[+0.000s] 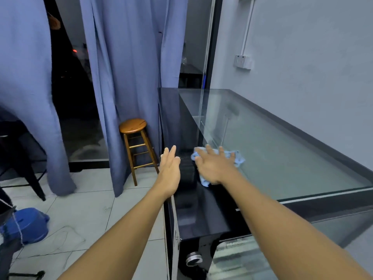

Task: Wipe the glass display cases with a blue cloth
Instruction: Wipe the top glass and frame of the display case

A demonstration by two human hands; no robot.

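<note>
Over at the left edge of the glass display case (282, 158), the right hand (215, 167) is pressing the blue cloth (239, 158) flat, fingers (210, 150) spread; the left hand (170, 171) is hovering alongside, fingers straight and together. Mid-wipe I'd say; next is calling for a sweep right across the glass

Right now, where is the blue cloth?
The blue cloth lies right of centre in the head view, on the display case top where glass meets black strip, pressed under the right hand; the left hand is just left of it.
</note>
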